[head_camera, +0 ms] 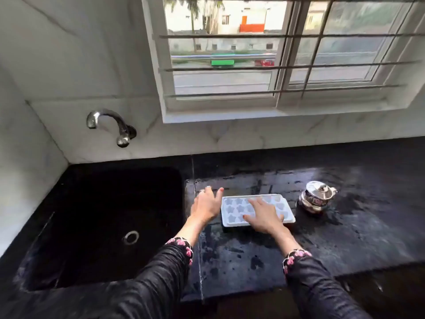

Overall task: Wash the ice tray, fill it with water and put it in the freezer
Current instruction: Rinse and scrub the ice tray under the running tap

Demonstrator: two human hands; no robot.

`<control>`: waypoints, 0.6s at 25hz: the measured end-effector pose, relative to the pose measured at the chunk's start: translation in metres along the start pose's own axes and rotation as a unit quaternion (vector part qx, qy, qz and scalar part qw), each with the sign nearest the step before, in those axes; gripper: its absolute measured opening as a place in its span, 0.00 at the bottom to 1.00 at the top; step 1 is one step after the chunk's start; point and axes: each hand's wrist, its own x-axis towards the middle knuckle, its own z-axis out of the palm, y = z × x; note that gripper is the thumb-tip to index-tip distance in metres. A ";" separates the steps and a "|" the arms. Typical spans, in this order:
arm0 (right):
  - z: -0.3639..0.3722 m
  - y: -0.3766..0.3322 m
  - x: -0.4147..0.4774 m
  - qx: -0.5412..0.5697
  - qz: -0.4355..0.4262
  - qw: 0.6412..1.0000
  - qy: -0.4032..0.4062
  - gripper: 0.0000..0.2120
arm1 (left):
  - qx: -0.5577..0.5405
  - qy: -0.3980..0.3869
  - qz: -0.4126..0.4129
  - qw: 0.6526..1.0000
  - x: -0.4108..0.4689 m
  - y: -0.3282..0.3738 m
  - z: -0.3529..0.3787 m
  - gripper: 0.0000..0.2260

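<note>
ice tray [232, 209] near sink [69, 226] edge, right hand [264, 215] atop.

Daylight is coming through a barred white window [276, 56] at one o'clock, a white marble wall [69, 54] is spreading toward ten, and a wet black countertop [356, 231] is gleaming at four o'clock.

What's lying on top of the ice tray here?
The right hand lies on the ice tray, fingers spread. Star-shaped cavities show beside it; those beneath the hand are covered.
</note>
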 end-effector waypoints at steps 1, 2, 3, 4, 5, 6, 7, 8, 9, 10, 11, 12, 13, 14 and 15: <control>0.009 0.001 -0.001 0.002 0.020 1.000 -0.016 0.30 | -0.006 -0.026 -0.025 0.999 0.005 -0.003 0.009 0.27; 0.017 0.002 0.002 0.009 0.032 0.999 -0.016 0.28 | -0.022 -0.047 -0.047 0.998 0.015 -0.007 0.020 0.27; 0.028 0.003 0.001 0.017 0.042 0.999 -0.007 0.27 | -0.042 -0.068 -0.072 0.994 0.024 -0.014 0.032 0.28; 0.036 0.003 -0.003 0.012 0.049 0.999 0.002 0.26 | -0.062 -0.092 -0.094 0.989 0.029 -0.020 0.041 0.28; 0.041 0.003 -0.003 0.019 0.051 0.998 0.012 0.25 | -0.084 -0.110 -0.107 0.985 0.034 -0.024 0.049 0.28; 0.043 0.001 -0.003 0.024 0.052 0.998 0.016 0.25 | -0.123 -0.122 -0.120 0.978 0.037 -0.026 0.053 0.26; 0.045 0.000 -0.003 0.030 0.049 0.998 0.014 0.26 | -0.173 -0.124 -0.129 0.968 0.042 -0.028 0.057 0.22; 0.049 -0.001 -0.003 0.034 0.040 0.999 0.009 0.28 | -0.217 -0.129 -0.138 0.958 0.043 -0.030 0.059 0.17; 0.053 -0.006 -0.006 0.032 0.025 0.999 0.006 0.30 | -0.256 -0.140 -0.148 0.945 0.044 -0.033 0.060 0.16; 0.057 -0.011 -0.009 0.027 0.009 1.000 0.010 0.31 | -0.273 -0.147 -0.155 0.938 0.043 -0.036 0.057 0.15; 0.059 -0.019 -0.012 0.031 -0.001 0.999 0.021 0.31 | -0.281 -0.146 -0.155 0.936 0.043 -0.040 0.054 0.14; 0.061 -0.029 -0.013 0.039 -0.010 0.999 0.032 0.30 | -0.281 -0.134 -0.153 0.938 0.044 -0.046 0.048 0.13; 0.063 -0.040 -0.013 0.047 -0.016 0.998 0.040 0.29 | -0.288 -0.110 -0.154 0.939 0.046 -0.054 0.042 0.12; 0.064 -0.055 -0.013 0.049 -0.024 0.998 0.045 0.28 | -0.296 -0.086 -0.160 0.938 0.047 -0.063 0.032 0.11; 0.066 -0.071 -0.012 0.047 -0.037 0.997 0.048 0.27 | -0.311 -0.060 -0.163 0.934 0.050 -0.074 0.021 0.11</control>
